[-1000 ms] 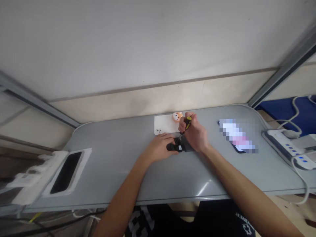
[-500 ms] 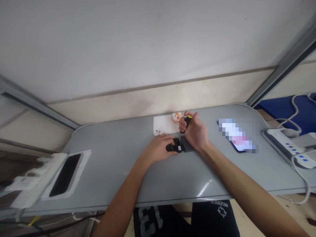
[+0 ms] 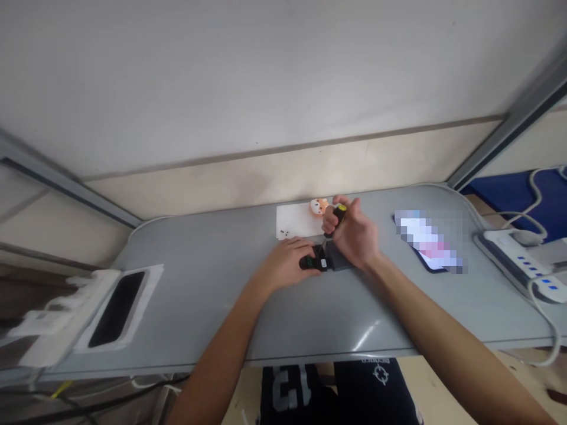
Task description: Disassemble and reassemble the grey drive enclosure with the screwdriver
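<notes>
Our left hand, fingers part-curled, likely braces the black device on the tabletop; our right hand closes round a screwdriver angled down to it. White paper beyond the device sets off dark bits.

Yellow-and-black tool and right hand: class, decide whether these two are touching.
Touching. The head view shows the right hand wrapped around the yellow-and-black tool, fingers curled against its handle.

Screwdriver: black-and-yellow handle tilted in my right hand, thin shaft slanting down to black device. Black device: small, white label on top, lying on grey table, pinned by my left hand, dark flat piece alongside.
</notes>
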A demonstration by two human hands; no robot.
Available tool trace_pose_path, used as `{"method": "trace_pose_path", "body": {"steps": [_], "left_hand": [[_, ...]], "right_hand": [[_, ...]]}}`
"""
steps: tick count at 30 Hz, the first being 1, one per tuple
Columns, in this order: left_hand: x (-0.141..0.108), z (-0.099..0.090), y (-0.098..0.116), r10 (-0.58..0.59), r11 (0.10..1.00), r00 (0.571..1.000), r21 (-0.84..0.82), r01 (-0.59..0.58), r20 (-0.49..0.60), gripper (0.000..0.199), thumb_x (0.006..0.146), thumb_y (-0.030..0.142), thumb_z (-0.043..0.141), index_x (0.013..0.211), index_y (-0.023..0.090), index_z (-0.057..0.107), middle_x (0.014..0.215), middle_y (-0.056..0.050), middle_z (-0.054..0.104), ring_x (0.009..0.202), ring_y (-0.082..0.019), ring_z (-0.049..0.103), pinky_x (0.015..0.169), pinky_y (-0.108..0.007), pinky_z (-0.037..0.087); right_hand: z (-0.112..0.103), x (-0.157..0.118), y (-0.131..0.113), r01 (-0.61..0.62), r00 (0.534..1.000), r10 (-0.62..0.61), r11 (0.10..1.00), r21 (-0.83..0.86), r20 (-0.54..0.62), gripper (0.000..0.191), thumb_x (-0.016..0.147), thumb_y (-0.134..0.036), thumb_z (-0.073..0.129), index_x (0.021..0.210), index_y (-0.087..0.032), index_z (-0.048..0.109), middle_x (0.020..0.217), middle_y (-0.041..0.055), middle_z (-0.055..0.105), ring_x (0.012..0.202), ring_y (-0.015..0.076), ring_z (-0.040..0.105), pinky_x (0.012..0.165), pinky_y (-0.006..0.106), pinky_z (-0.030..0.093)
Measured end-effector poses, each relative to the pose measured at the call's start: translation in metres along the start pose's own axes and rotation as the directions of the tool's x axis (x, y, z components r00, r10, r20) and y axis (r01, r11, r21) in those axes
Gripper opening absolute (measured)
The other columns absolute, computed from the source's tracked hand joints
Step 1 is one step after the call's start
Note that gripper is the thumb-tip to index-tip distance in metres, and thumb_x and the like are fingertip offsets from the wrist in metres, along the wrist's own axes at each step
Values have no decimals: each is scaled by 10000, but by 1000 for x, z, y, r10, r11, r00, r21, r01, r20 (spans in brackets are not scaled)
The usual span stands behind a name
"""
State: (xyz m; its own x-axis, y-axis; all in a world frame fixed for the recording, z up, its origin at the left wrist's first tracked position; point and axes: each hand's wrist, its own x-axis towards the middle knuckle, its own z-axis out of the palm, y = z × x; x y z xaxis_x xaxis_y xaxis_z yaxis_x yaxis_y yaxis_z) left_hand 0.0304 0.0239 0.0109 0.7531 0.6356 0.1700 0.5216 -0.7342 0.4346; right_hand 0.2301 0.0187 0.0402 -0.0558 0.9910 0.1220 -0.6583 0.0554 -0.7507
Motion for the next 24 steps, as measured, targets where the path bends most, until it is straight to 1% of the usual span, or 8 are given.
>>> {"method": "trace_pose_path", "body": {"steps": [3, 6, 8, 10, 13, 16, 22, 24], "left_hand": [[0, -1, 1, 3, 1000, 1000, 0, -3, 12, 245, 838, 401, 828, 944, 222, 696, 1212, -41, 726, 1104, -246, 668, 1025, -428, 490], [0, -1, 1, 13, 1000, 1000, 3, -13, 8, 223, 847, 388, 820, 940, 225, 699, 1207, -42, 729, 1110, -247, 667, 1019, -427, 491], [0, 0, 1, 15, 1000, 1000, 4, -15, 1, 211, 852, 384, 815, 945, 231, 704, 1212, -39, 728, 1111, -247, 666, 1010, -425, 496], [0, 0, 1, 18, 1000, 1000, 4, -18, 0, 211, 852, 384, 813, 951, 234, 705, 1212, -34, 727, 1102, -243, 668, 999, -418, 502], [0, 0, 0, 17, 1000, 1000, 11, -17, 0, 226, 846, 402, 817, 935, 231, 700, 1206, -35, 727, 1087, -243, 673, 988, -415, 508], [1, 0, 0, 11, 1000, 1000, 9, -11, 3, 232, 842, 399, 821, 941, 226, 703, 1210, -41, 727, 1100, -246, 669, 1006, -420, 502], [1, -2, 0, 27, 999, 1000, -17, -27, 15, 224, 852, 410, 809, 944, 230, 712, 1211, -43, 731, 1110, -248, 671, 1038, -430, 482], [1, -3, 0, 25, 999, 1000, -23, -25, 13, 204, 859, 394, 802, 955, 237, 716, 1216, -37, 730, 1108, -240, 672, 1050, -427, 476]], "right_hand": [[1, -1, -2, -3, 1000, 3, 1000, 3, 13, 244, 925, -465, 663, 871, -271, 526, 701, -21, 355, 619, 161, 369, 610, 295, 414], [-3, -1, -4, 29, 999, -29, 1000, -10, 46, 189, 923, -375, 660, 833, -246, 556, 822, 20, 477, 742, 169, 477, 701, 309, 457], [-6, -1, -5, 13, 997, -12, 1000, -8, 81, 202, 922, -375, 642, 802, -235, 560, 857, 38, 496, 786, 184, 503, 736, 333, 472], [-6, -1, -4, -26, 996, 24, 999, 19, 90, 220, 929, -394, 622, 793, -240, 543, 788, 25, 451, 724, 184, 471, 703, 340, 467], [-2, -2, -1, -31, 999, 29, 998, 63, 33, 236, 961, -475, 574, 868, -261, 540, 719, -5, 372, 637, 173, 391, 639, 322, 436], [1, -3, -2, -8, 1000, 6, 998, 63, 31, 255, 929, -488, 637, 877, -268, 520, 689, -23, 332, 612, 164, 353, 614, 299, 407], [-1, -2, -9, 34, 997, -30, 998, -53, 73, 242, 910, -410, 661, 791, -234, 547, 837, 35, 505, 783, 185, 505, 744, 333, 457], [-3, -1, -8, 1, 995, 5, 999, -53, 101, 241, 922, -420, 639, 793, -232, 560, 806, 33, 490, 748, 187, 494, 725, 343, 459]]}}
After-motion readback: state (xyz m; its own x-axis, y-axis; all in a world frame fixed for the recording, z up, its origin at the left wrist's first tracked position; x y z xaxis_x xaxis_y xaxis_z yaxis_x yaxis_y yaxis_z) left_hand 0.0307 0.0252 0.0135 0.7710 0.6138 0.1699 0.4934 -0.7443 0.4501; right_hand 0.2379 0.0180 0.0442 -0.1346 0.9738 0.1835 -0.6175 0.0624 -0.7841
